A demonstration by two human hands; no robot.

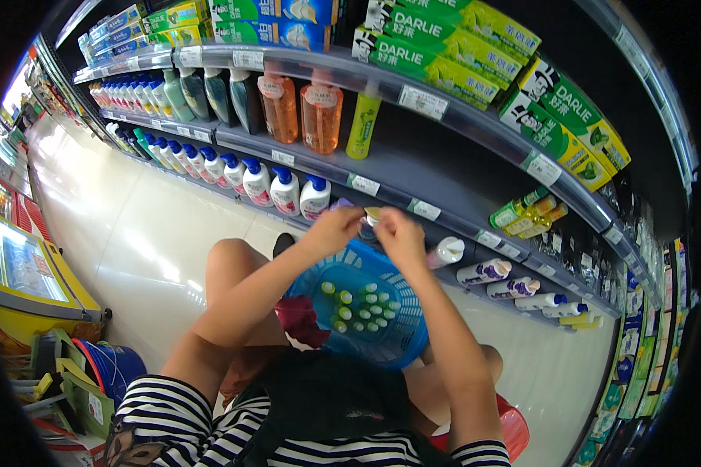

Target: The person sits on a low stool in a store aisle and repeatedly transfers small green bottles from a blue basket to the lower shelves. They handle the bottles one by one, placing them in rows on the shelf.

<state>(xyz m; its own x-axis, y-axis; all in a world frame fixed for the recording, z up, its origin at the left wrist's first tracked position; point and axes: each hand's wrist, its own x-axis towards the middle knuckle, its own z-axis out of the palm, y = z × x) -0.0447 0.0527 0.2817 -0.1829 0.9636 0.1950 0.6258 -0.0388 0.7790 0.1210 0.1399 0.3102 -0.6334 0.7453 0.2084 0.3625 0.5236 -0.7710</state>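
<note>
In front of the shelf, my left hand (343, 226) and my right hand (401, 233) meet around the top of a small bottle (372, 220). Its top shows white with a yellowish piece; fingers hide much of the rest. Both hands have their fingertips pinched against it. Below them, between my knees, stands a blue plastic basket (406, 350) with slotted walls. Several slim bottles (374, 309) with pale caps stand upright inside it, some of them yellow-green. A maroon cloth (305, 321) hangs at the basket's left side.
Shelving (432, 152) curves ahead, stocked with boxed toothpaste (432, 61), orange bottles (321, 119) and white pump bottles (257, 181). Purple-marked bottles (483, 271) stand low at right. A red stool (513, 429) shows beneath me. A blue bucket (114, 368) and yellow freezer (52, 280) are at left.
</note>
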